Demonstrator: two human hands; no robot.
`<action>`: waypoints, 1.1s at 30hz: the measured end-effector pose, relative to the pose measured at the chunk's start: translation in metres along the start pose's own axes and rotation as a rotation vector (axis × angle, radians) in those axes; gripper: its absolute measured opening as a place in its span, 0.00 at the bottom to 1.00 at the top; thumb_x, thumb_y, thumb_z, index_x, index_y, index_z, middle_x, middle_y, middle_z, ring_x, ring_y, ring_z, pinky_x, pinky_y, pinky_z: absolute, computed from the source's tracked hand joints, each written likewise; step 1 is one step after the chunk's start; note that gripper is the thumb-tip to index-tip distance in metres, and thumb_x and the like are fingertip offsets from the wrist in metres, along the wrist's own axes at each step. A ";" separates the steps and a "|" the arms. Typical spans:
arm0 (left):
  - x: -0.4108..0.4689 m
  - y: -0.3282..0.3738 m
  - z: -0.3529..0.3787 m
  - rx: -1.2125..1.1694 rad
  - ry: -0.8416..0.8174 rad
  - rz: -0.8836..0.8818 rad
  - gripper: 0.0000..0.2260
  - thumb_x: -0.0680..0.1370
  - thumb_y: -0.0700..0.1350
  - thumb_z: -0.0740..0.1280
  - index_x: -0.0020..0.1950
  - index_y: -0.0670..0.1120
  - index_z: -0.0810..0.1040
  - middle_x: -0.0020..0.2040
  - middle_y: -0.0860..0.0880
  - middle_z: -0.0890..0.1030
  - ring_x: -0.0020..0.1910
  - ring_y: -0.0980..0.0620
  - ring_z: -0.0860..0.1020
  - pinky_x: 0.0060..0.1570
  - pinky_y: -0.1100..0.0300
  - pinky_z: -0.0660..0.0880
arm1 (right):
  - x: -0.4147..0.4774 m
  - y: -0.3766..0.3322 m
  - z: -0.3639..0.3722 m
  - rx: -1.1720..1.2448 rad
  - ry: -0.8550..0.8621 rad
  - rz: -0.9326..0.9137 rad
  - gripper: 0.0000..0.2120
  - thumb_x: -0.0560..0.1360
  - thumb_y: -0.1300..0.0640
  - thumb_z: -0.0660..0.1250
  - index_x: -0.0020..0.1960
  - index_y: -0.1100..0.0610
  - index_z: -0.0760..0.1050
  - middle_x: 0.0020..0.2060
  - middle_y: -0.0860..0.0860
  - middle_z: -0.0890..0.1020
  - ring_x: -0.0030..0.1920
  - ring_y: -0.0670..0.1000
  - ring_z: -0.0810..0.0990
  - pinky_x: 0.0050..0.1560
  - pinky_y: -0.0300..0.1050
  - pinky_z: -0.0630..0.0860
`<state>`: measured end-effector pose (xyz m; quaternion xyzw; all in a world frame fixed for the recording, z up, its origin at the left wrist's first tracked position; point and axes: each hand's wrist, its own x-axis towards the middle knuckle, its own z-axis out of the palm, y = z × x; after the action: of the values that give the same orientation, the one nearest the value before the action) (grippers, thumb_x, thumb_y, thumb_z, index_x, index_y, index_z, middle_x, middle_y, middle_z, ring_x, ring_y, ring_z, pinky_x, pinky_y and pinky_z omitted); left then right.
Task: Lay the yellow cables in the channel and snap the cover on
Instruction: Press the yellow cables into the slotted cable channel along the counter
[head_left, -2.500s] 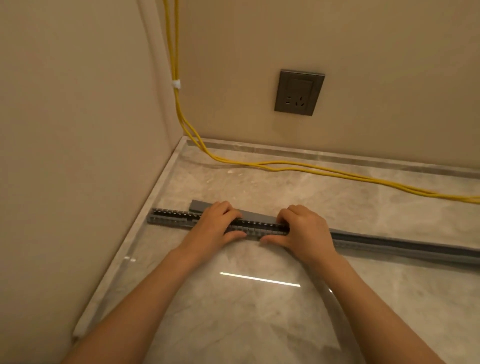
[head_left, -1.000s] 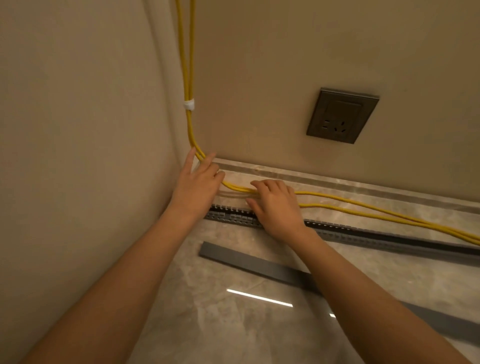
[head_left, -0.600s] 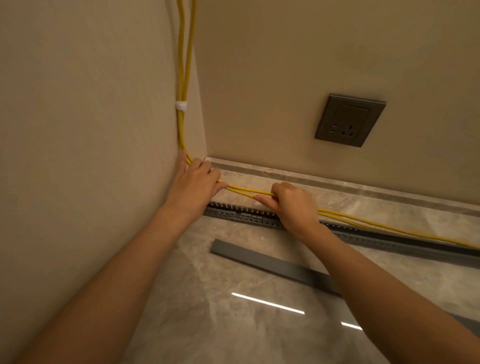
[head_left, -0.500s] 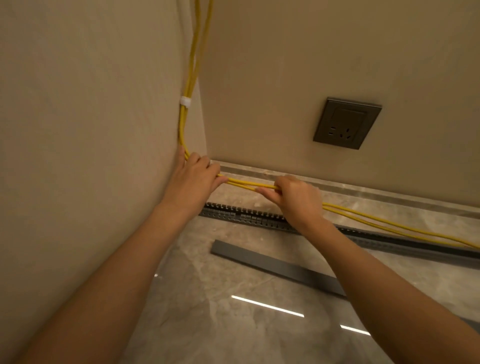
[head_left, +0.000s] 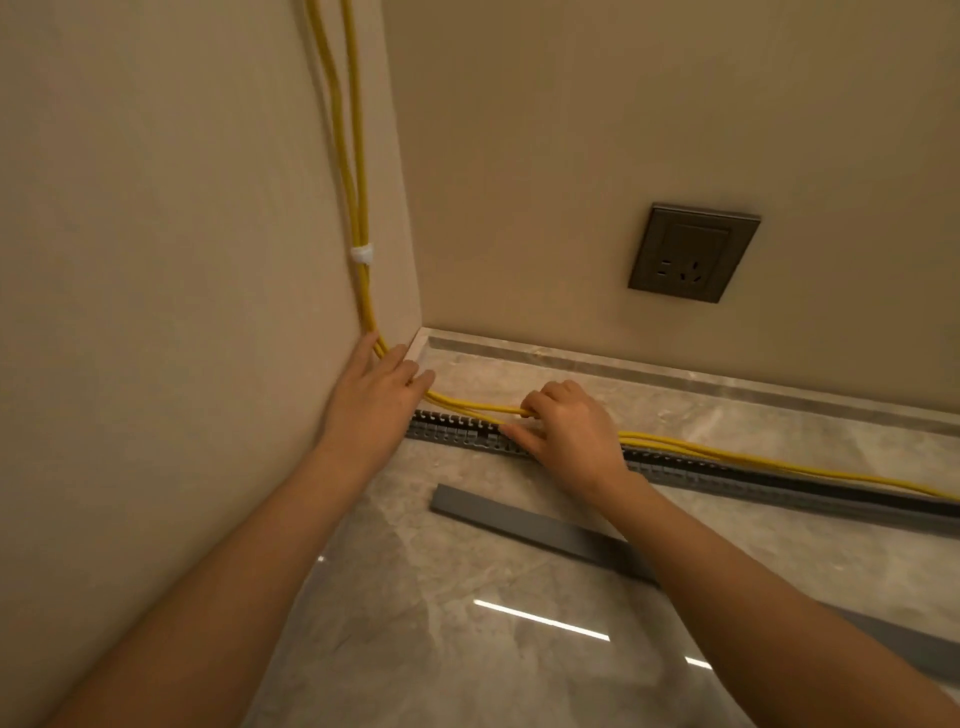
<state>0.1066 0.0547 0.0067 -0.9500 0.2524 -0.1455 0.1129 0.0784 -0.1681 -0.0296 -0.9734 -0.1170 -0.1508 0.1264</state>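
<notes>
The yellow cables (head_left: 470, 404) come down the left wall, bend at the floor corner and run right above the grey slotted channel (head_left: 727, 478). My left hand (head_left: 376, 395) presses flat on the cables where they bend at the wall. My right hand (head_left: 566, 431) is closed around the cables and holds them just over the channel's left part. To the right of that hand the cables rest along the channel's far edge. The flat grey cover (head_left: 540, 530) lies loose on the floor, nearer to me than the channel.
The floor is polished marble tile (head_left: 467, 649) with a raised stone skirting (head_left: 675, 369) along the back wall. A dark wall socket (head_left: 693, 252) sits above it. A white tie (head_left: 362, 254) bundles the cables on the left wall.
The cover came off the channel and now lies in front of it. Both hands went to the cables at the corner, and my right hand has lowered them toward the channel.
</notes>
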 end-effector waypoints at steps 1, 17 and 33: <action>-0.002 0.002 0.004 0.033 -0.002 -0.003 0.19 0.79 0.39 0.54 0.71 0.46 0.66 0.69 0.44 0.71 0.73 0.46 0.61 0.73 0.44 0.45 | -0.002 0.002 0.002 0.003 -0.009 -0.016 0.18 0.74 0.41 0.63 0.51 0.56 0.77 0.45 0.53 0.79 0.47 0.55 0.75 0.44 0.48 0.70; 0.000 0.017 0.005 0.110 0.085 -0.001 0.15 0.73 0.50 0.70 0.55 0.43 0.81 0.57 0.44 0.82 0.64 0.45 0.75 0.67 0.44 0.65 | -0.025 0.033 -0.013 0.089 -0.123 0.039 0.19 0.72 0.42 0.66 0.59 0.51 0.73 0.48 0.50 0.79 0.49 0.51 0.75 0.45 0.46 0.73; 0.009 0.031 0.003 -0.001 0.019 -0.078 0.08 0.76 0.43 0.65 0.42 0.46 0.84 0.38 0.48 0.82 0.50 0.46 0.75 0.64 0.54 0.53 | -0.038 0.024 -0.008 -0.072 0.081 -0.117 0.16 0.67 0.61 0.75 0.54 0.58 0.81 0.46 0.55 0.83 0.40 0.59 0.78 0.37 0.49 0.77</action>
<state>0.1014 0.0247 -0.0028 -0.9577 0.2162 -0.1589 0.1044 0.0478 -0.2004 -0.0392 -0.9620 -0.1628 -0.2011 0.0868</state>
